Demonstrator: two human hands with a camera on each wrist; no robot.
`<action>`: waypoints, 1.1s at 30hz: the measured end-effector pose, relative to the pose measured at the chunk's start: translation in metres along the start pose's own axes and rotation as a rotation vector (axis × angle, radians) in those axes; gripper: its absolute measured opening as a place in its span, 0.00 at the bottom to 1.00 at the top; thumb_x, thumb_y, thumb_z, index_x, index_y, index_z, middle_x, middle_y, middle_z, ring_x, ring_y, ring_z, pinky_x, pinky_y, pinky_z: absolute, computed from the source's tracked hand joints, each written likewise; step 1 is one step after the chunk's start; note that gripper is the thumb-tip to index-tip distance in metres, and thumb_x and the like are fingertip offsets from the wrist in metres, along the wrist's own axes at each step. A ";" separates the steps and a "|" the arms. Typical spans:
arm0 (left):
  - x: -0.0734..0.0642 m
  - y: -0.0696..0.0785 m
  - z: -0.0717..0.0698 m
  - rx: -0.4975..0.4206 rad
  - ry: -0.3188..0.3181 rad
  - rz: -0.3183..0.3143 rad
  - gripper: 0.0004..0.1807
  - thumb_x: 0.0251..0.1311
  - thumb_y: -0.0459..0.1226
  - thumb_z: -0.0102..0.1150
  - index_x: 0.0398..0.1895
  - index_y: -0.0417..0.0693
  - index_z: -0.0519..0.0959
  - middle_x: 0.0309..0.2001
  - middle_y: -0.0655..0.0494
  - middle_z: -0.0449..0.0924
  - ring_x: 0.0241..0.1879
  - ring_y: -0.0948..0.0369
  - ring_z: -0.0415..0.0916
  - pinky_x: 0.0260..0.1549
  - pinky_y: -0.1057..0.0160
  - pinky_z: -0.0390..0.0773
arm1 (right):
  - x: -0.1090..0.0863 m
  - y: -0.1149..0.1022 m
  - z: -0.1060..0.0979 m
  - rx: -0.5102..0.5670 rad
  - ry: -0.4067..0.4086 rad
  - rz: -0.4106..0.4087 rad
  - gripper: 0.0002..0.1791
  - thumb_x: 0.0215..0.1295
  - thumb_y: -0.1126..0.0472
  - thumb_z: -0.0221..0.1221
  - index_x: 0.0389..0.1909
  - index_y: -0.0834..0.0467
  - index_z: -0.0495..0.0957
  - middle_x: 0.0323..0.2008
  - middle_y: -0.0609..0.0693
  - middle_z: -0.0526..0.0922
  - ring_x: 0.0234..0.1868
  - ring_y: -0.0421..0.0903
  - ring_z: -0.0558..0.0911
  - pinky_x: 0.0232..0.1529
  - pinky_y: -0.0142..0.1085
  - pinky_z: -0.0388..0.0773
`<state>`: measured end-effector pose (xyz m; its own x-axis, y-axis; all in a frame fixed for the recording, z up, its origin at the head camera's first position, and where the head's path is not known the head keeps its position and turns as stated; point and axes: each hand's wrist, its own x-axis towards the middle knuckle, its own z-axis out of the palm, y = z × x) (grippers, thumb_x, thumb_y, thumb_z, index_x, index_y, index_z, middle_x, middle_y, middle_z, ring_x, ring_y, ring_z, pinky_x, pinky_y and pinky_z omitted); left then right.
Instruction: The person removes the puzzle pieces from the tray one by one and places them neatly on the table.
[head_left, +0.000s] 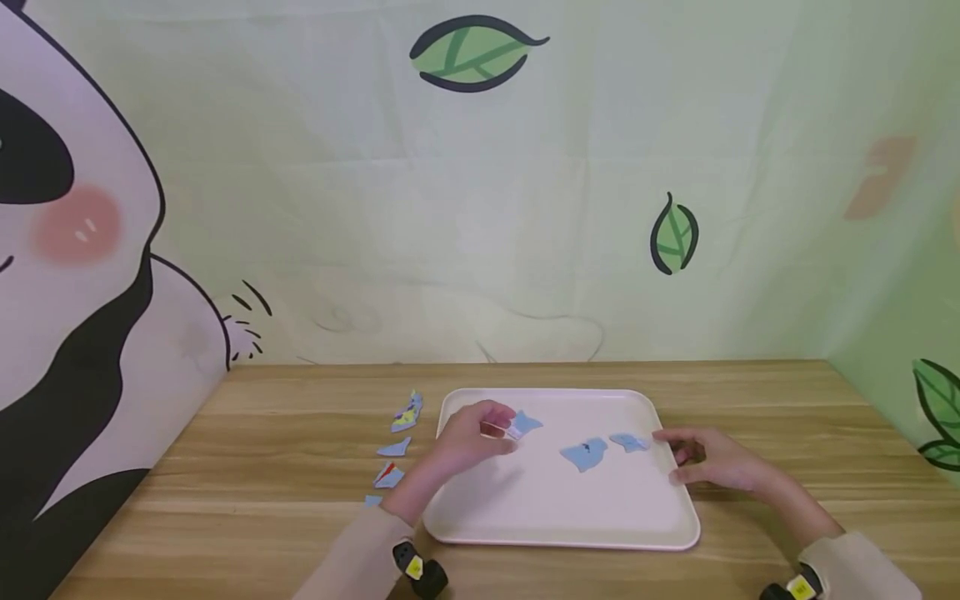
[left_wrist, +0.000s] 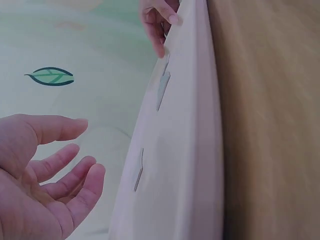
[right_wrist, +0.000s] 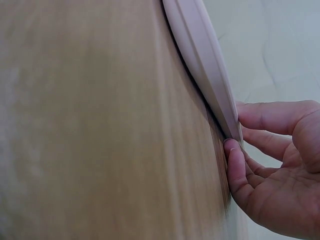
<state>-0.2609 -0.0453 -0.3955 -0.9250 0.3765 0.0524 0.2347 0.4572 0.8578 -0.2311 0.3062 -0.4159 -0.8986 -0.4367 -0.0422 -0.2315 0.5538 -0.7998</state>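
Note:
A pale pink tray [head_left: 555, 521] lies on the wooden table, with flat, irregular blue pieces like broken puzzle parts on it. Above its left part hovers my left hand [head_left: 472, 437], fingers loosely bent and holding nothing. Closest to those fingers is one blue piece [head_left: 527, 423]; the left wrist view shows this piece [left_wrist: 139, 172] apart from the hand [left_wrist: 55, 175]. Two more pieces, a larger one [head_left: 585, 454] and a smaller one [head_left: 628, 442], lie right of centre. My right hand [head_left: 716, 460] grips the tray's right rim; its fingers [right_wrist: 237, 170] bend around the edge.
Left of the tray, several pieces form a column on the table: a yellow-patterned one [head_left: 407, 413], a plain blue one [head_left: 393, 448], a red-marked one [head_left: 388, 476] and a partly hidden one [head_left: 372, 500]. A wall cloth with leaves [head_left: 472, 54] stands behind.

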 end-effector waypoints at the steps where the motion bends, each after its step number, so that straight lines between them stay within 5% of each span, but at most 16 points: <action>1: 0.003 0.001 0.002 -0.008 0.005 0.004 0.20 0.47 0.31 0.65 0.45 0.37 0.75 0.42 0.44 0.78 0.40 0.54 0.75 0.38 0.63 0.76 | 0.000 0.000 0.000 0.000 0.002 -0.001 0.35 0.49 0.65 0.65 0.56 0.77 0.63 0.34 0.55 0.75 0.34 0.41 0.71 0.31 0.28 0.70; 15: 0.032 0.002 0.018 -0.020 0.046 -0.022 0.20 0.46 0.31 0.64 0.46 0.35 0.75 0.43 0.43 0.77 0.41 0.53 0.75 0.37 0.63 0.77 | 0.001 0.003 -0.001 0.014 0.005 -0.007 0.35 0.48 0.65 0.65 0.56 0.77 0.63 0.34 0.54 0.74 0.34 0.40 0.71 0.31 0.28 0.70; 27: 0.049 -0.005 0.018 -0.155 0.046 -0.179 0.21 0.46 0.28 0.63 0.47 0.35 0.74 0.42 0.44 0.75 0.33 0.57 0.74 0.31 0.64 0.78 | 0.000 0.001 0.000 0.031 0.002 0.009 0.35 0.49 0.66 0.64 0.56 0.77 0.62 0.34 0.54 0.74 0.34 0.42 0.71 0.32 0.27 0.70; 33: 0.055 -0.010 0.020 -0.128 0.028 -0.220 0.19 0.45 0.29 0.64 0.45 0.37 0.75 0.40 0.46 0.75 0.33 0.58 0.73 0.29 0.65 0.77 | -0.001 0.000 0.000 0.035 0.006 0.015 0.36 0.49 0.65 0.64 0.56 0.77 0.62 0.34 0.54 0.74 0.34 0.42 0.71 0.32 0.27 0.70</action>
<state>-0.3085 -0.0132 -0.4111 -0.9580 0.2559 -0.1297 -0.0108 0.4195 0.9077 -0.2304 0.3067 -0.4156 -0.9042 -0.4241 -0.0508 -0.2051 0.5354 -0.8193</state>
